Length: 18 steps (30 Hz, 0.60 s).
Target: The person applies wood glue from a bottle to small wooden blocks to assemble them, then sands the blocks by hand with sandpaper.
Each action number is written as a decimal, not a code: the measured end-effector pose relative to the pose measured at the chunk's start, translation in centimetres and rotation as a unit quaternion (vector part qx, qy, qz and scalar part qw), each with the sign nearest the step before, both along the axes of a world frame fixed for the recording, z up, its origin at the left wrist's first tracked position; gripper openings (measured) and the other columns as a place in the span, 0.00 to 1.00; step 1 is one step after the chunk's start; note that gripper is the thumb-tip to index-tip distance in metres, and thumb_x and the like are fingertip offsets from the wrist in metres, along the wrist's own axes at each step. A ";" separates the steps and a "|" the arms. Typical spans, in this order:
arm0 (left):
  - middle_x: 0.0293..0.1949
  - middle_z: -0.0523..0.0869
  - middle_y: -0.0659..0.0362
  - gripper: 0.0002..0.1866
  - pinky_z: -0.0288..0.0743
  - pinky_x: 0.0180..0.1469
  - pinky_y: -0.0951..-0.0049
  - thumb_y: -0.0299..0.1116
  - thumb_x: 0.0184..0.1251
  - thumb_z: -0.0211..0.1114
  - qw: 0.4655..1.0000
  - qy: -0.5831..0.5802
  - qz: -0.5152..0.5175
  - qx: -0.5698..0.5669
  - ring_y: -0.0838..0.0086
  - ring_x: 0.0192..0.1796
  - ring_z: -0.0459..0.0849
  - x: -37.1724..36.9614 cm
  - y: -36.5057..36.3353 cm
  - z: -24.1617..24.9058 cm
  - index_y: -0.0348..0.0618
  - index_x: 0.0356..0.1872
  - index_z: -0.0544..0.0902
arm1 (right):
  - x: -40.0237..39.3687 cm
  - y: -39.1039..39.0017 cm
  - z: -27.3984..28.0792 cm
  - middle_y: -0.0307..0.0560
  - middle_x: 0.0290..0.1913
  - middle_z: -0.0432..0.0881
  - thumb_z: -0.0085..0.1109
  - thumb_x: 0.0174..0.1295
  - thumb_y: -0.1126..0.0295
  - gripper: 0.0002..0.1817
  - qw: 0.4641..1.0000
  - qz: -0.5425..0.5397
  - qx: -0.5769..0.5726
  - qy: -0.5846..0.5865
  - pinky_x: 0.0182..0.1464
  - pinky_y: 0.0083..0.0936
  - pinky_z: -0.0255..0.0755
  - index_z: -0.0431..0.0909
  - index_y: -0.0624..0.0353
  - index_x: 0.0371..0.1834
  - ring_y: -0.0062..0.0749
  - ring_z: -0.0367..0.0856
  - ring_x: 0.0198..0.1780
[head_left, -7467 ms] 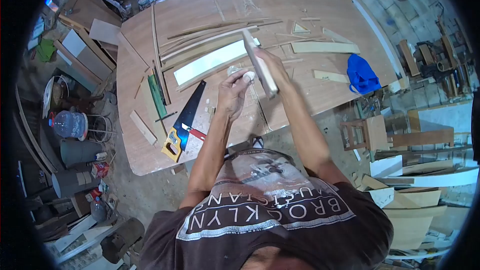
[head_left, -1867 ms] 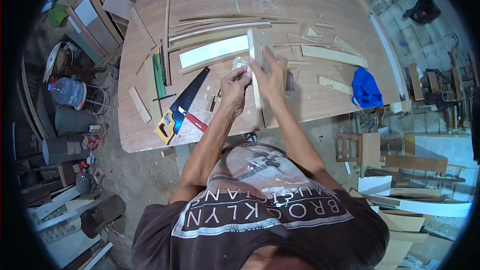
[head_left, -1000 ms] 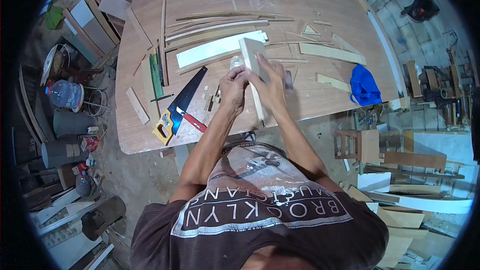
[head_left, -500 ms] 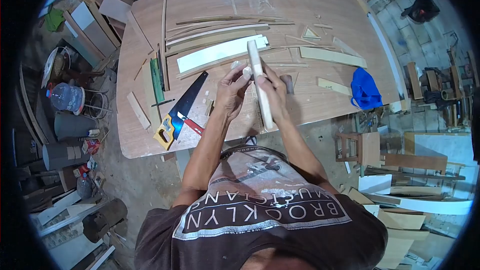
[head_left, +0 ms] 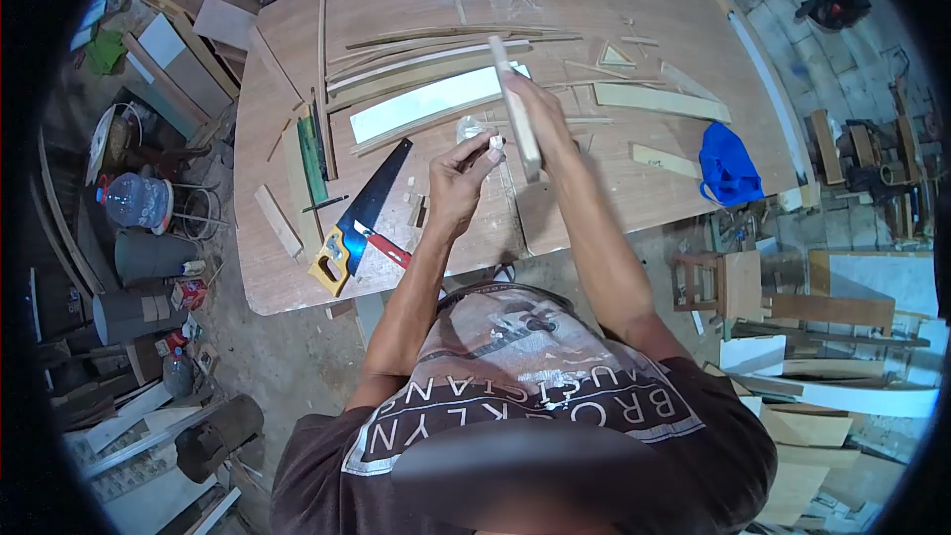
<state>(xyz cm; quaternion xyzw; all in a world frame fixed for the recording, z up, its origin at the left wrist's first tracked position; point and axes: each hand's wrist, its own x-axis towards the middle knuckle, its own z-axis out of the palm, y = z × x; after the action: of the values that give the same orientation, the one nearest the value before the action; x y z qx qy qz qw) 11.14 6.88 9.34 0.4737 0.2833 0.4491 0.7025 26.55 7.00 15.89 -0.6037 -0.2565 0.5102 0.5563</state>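
Note:
My left hand (head_left: 459, 183) is raised over the table, its thumb and fingertips pinched on a small whitish piece (head_left: 496, 143). The exact kind of that piece is too small to make out. A narrow wooden board (head_left: 519, 117) stands on a slant in my right hand (head_left: 541, 111), whose fingers wrap its far side and are partly hidden. Just beyond my left fingertips sits a pale, round, translucent thing (head_left: 469, 127). To the left lie a handsaw (head_left: 372, 206) with a yellow handle and a red utility knife (head_left: 384, 246).
The wooden table (head_left: 297, 287) bears long wood strips (head_left: 436, 69), a white board (head_left: 421, 107) and a green strip (head_left: 312, 160). A blue bag (head_left: 728, 166) lies at its right edge. Wood offcuts (head_left: 792, 426) and a water bottle (head_left: 134, 196) stand around it.
My right hand has moved up and away with the wooden board, apart from my left hand. My left hand stays nearly in place with the whitish piece.

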 end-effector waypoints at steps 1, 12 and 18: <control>0.44 0.86 0.54 0.15 0.76 0.50 0.78 0.23 0.62 0.65 1.000 -0.010 0.009 -0.017 0.78 0.44 0.83 0.0 0.2 0.1 0.32 0.51 0.81 | 0.1 -0.4 -0.3 0.57 0.52 0.73 0.65 0.55 0.51 0.34 1.000 0.006 0.002 -0.002 0.50 0.32 0.72 0.73 0.56 0.63 0.37 0.76 0.50; 0.42 0.86 0.58 0.15 0.75 0.48 0.78 0.22 0.62 0.64 0.996 0.056 0.017 0.067 0.78 0.43 0.82 0.3 0.0 0.1 0.34 0.50 0.82 | -0.5 0.2 -2.2 0.61 0.46 0.82 0.63 0.54 0.51 0.38 0.990 0.033 -0.030 -0.130 0.46 0.23 0.73 0.69 0.65 0.64 0.30 0.80 0.41; 0.42 0.86 0.56 0.14 0.76 0.49 0.78 0.22 0.62 0.65 0.999 -0.025 0.000 -0.034 0.76 0.43 0.83 -0.4 0.4 -0.6 0.33 0.49 0.82 | -2.9 -5.7 -0.9 0.64 0.53 0.77 0.64 0.53 0.50 0.37 0.960 0.027 0.071 -0.268 0.53 0.31 0.71 0.71 0.60 0.64 0.40 0.78 0.51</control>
<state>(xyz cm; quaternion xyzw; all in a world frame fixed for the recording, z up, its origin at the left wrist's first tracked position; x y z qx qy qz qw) 10.76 7.25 8.71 0.4384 0.2810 0.4506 0.7252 23.64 1.26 15.02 -0.6702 -0.4477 0.3251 0.4947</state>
